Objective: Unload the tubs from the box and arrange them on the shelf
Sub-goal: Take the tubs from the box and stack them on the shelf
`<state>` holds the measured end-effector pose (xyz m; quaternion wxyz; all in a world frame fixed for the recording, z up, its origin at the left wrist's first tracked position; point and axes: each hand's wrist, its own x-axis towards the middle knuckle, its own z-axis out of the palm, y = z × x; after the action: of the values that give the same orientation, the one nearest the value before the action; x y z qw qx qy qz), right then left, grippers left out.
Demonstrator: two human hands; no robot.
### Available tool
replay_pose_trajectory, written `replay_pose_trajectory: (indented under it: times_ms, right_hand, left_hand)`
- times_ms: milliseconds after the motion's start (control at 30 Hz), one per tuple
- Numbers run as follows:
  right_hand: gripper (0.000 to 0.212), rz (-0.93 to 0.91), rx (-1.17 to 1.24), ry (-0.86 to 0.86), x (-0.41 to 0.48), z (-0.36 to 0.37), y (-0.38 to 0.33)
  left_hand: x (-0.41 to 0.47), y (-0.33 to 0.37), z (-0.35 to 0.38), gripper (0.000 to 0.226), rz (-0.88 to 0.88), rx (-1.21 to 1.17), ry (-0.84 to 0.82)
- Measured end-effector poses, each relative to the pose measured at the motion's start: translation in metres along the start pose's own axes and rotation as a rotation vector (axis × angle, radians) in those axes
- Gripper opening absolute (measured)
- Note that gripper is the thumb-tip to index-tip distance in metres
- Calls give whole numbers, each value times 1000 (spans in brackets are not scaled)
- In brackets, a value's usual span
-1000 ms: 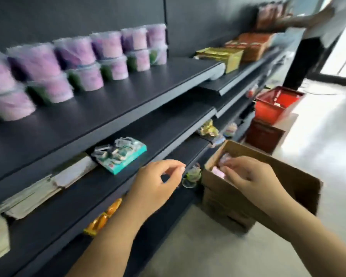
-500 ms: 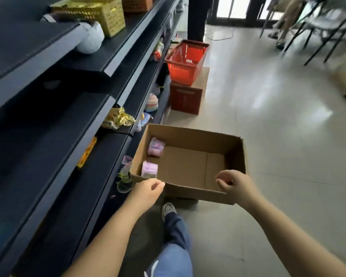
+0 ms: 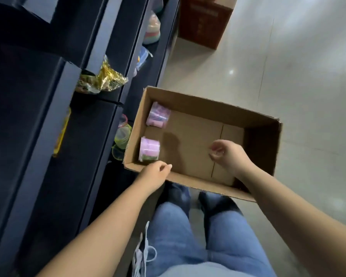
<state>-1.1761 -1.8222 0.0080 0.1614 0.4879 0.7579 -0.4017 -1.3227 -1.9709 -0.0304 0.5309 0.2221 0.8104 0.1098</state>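
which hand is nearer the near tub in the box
Left. Left hand is at the rim of the box beside the near tub; right hand is over mid-box, farther off.

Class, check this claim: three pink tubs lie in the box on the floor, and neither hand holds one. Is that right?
Not three: the head view shows two, the far tub in the left corner and the near tub, both by the left wall of the box. Neither the left hand nor the right hand holds one.

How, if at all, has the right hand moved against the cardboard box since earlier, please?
Yes: the right hand moved forward from the near rim of the cardboard box to inside, over its floor.
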Motion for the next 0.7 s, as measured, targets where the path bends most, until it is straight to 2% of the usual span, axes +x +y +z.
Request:
replay_pose_trajectory:
  times_ms: [133, 267, 367, 433, 567, 700]
  right_hand:
    - [25, -44, -70, -85, 72, 7, -10]
    - [29, -82, -104, -108, 160, 28, -22]
    - [41, -113, -117, -112, 215, 51, -31]
    - [51, -130, -119, -122, 250, 70, -37]
    - [65, -148, -130, -164, 302, 103, -50]
    - [72, -166, -155, -355, 326, 133, -49]
  left_hand:
    - [55, -9, 1, 29, -184, -237, 26]
    - [121, -20, 10, 27, -459, -803, 177]
    - [153, -28, 21, 59, -656, -1323, 229]
    - [173, -33, 29, 71, -714, -1528, 255]
    - [212, -56, 53, 75, -793, -1627, 297]
    - [234, -75, 66, 57, -786, -1564, 335]
